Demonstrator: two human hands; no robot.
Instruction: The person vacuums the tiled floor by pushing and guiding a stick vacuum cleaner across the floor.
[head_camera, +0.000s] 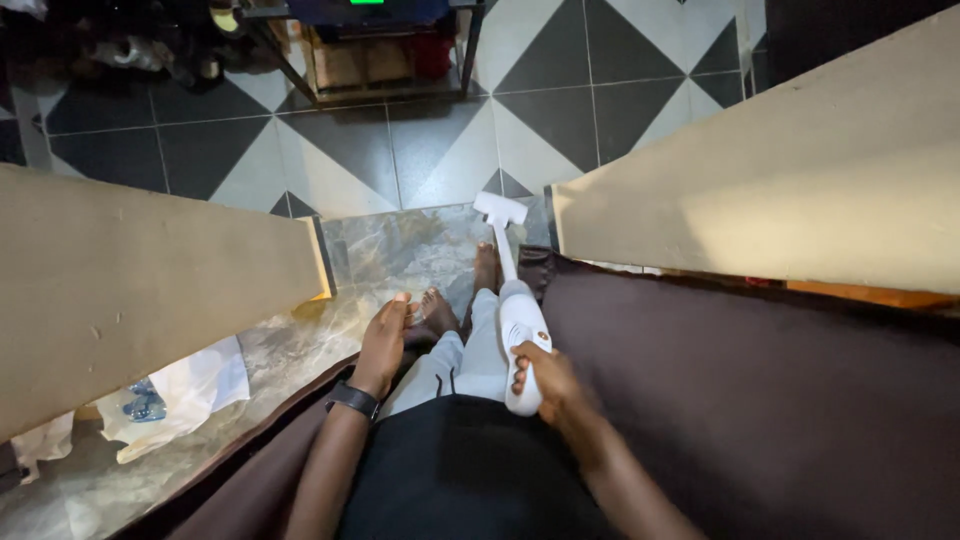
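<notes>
Head camera looks straight down past a black shirt and grey trousers to two bare feet on a marbled floor strip.

Right hand: fingers curled tight round the handle of a white handheld vacuum, thumb side up, grip closed on it. The vacuum body sits just in front of the hand, over the right leg. Its thin white tube runs forward and ends in a flat white nozzle, which is down near the floor just past the right foot, at the edge where the marbled strip meets the black-and-white diamond tiles.

Left hand: held out over the left knee, fingers straight and together, loosely open, holding nothing. Whether it touches the knee cannot be told. A black watch band sits on that wrist.

Surroundings: a tan board or wall top to the left, another tan slab to the right, with the feet in the gap between them. Dark brown fabric spreads across the right side and under the person. White plastic bags lie on the floor at lower left. A low shelf frame stands on the tiles at the top of the view, too dark to make out its contents.
</notes>
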